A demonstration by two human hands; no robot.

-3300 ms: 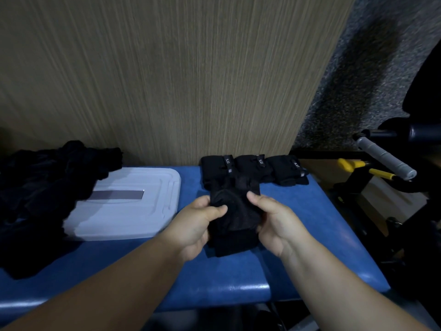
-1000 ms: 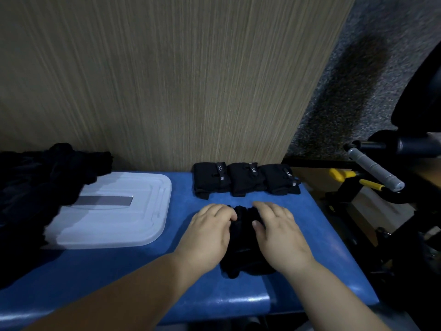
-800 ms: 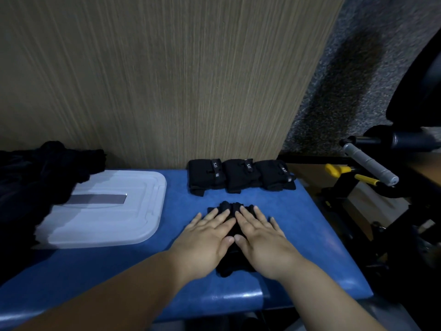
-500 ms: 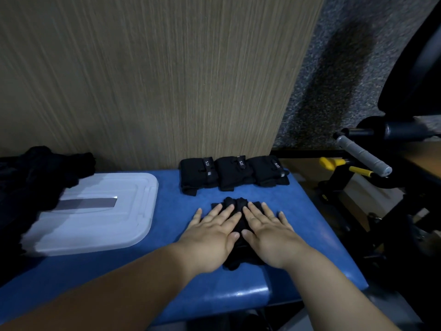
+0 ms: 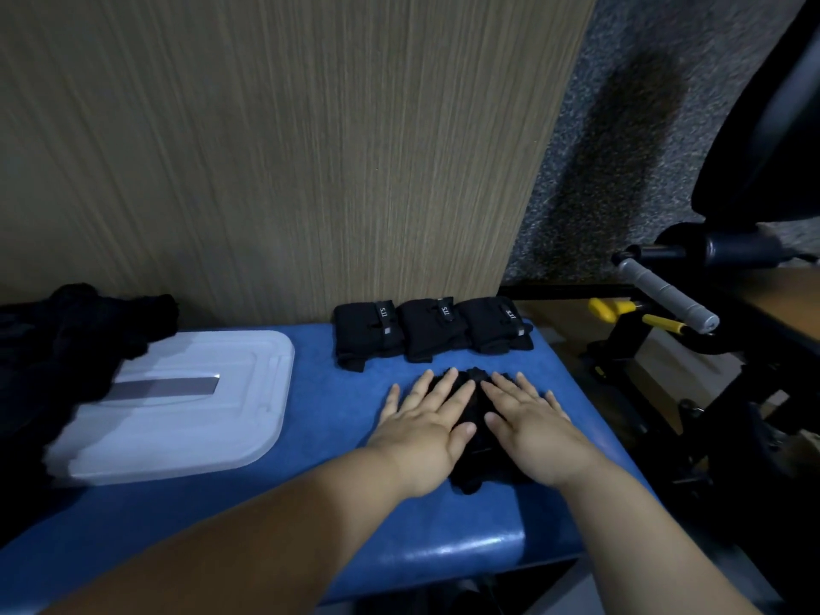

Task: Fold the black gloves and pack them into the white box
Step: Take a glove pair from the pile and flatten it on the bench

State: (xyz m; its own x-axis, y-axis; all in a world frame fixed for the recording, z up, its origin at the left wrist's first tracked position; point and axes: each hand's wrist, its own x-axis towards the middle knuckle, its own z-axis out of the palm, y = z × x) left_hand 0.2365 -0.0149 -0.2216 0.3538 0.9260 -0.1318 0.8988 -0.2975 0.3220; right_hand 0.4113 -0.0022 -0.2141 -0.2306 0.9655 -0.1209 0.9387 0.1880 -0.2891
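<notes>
Left hand [image 5: 426,426] and right hand [image 5: 532,430] press a black glove [image 5: 475,379] flat on the desk [image 5: 337,392], fingers [image 5: 439,390] straight, gripping nothing; 3 folded gloves [image 5: 432,328] lie just beyond the fingertips [image 5: 494,376].

Left hand [image 5: 428,430] — right hand [image 5: 530,430] — flat, side by side

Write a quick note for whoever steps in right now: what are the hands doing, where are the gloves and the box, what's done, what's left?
Hands: left hand and right hand both lie flat with straight fingers, pressing one black glove onto the blue bench.
Things: three folded gloves sit in a row along the bench's far edge. The white box is to the left and looks closed. A dark pile overlaps its left side.
Done: three gloves folded, a fourth being flattened.
Left: finish this one, probably fold whatever is in the pile, open the box, pack everything in.
</notes>
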